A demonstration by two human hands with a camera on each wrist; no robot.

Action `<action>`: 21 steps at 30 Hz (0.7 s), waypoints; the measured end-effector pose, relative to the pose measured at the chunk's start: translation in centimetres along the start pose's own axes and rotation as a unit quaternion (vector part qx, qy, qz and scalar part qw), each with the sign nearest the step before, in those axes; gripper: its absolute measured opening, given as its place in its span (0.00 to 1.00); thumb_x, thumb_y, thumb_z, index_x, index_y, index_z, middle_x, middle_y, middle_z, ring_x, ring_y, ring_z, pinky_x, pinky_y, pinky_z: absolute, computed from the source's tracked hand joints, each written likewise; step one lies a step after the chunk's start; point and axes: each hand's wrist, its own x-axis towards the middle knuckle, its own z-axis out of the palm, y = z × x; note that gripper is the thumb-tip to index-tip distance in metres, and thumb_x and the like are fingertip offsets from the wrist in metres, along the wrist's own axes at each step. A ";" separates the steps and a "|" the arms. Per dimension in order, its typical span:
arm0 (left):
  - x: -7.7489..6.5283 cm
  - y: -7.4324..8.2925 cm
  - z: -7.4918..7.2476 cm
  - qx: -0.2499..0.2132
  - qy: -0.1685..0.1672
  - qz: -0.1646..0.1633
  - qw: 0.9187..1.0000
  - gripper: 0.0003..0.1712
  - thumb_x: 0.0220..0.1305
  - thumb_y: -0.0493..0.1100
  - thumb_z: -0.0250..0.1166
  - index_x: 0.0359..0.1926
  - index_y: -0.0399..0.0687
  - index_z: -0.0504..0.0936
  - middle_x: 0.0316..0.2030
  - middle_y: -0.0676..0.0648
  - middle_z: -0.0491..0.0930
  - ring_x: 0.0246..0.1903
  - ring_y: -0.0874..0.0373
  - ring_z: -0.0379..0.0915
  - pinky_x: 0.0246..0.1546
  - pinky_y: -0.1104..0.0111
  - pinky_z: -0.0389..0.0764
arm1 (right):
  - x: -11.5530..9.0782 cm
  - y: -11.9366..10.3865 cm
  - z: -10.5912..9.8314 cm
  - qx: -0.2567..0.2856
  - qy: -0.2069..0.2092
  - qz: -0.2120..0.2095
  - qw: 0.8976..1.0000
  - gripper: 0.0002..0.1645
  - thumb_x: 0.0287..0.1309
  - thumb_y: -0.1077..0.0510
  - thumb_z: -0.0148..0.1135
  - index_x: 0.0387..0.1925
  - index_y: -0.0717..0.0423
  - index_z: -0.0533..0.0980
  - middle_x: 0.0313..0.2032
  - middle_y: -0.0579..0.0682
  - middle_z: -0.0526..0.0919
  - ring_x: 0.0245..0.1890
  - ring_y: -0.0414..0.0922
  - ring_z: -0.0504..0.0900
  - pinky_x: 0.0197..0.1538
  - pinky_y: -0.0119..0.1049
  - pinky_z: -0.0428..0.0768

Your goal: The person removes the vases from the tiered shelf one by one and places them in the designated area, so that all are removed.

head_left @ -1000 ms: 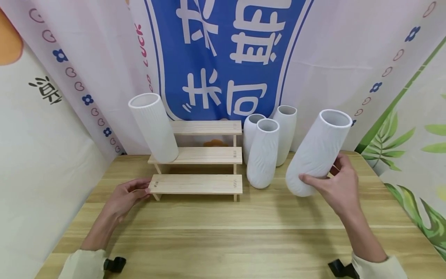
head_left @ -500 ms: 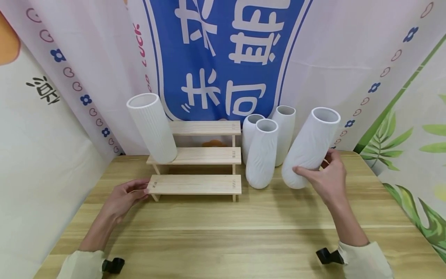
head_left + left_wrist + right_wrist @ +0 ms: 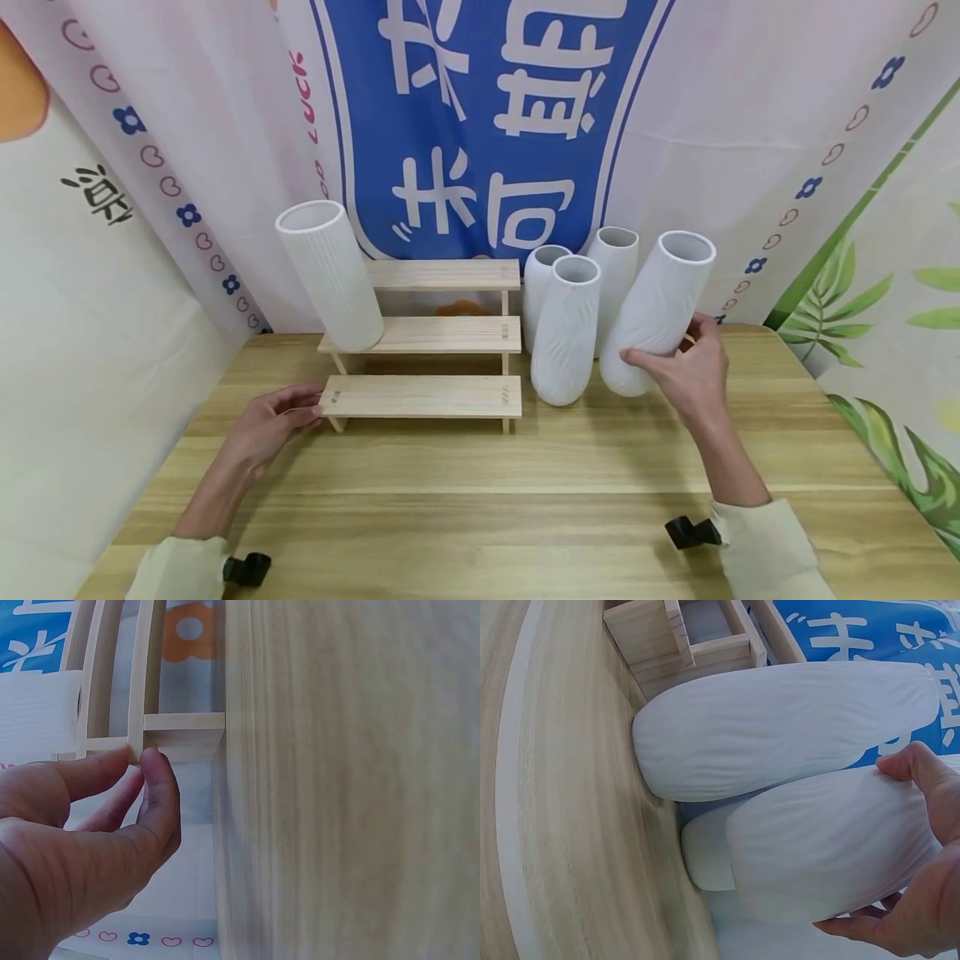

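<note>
My right hand point(image 3: 693, 367) grips a white vase point(image 3: 660, 308) with a wavy relief around its lower part. In the right wrist view the base of this held vase point(image 3: 817, 840) is apart from the table. To its left stands a similar white vase point(image 3: 566, 333), with two more white vases point(image 3: 618, 283) behind. At the left, my left hand point(image 3: 266, 425) pinches the left end of the lowest board of a three-step wooden stand point(image 3: 423, 396). Thumb and fingertips meet at the board's corner in the left wrist view. A ribbed white vase point(image 3: 333, 283) stands on the stand's middle step.
Under everything lies a wood-grain table point(image 3: 480, 508). A white cloth with a blue lettered panel point(image 3: 480, 125) hangs behind the stand and vases. Patterned cloths close in the left and right sides, the right one with green leaves point(image 3: 832, 308).
My right hand has moved left and slightly back with the vase, bringing it closer to the standing vases. The left hand and the stand have kept their places.
</note>
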 end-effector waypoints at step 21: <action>0.1 -0.2 0.0 -0.004 0.001 0.006 1.000 0.32 0.78 0.30 0.60 0.77 0.22 0.62 0.57 0.46 0.78 0.49 0.72 0.82 0.57 0.76 0.89 | 0.3 1.8 1.2 -0.010 -0.017 0.011 1.000 0.60 0.45 0.56 0.87 0.74 0.60 0.61 0.68 0.61 0.72 0.65 0.55 0.76 0.65 0.43 0.80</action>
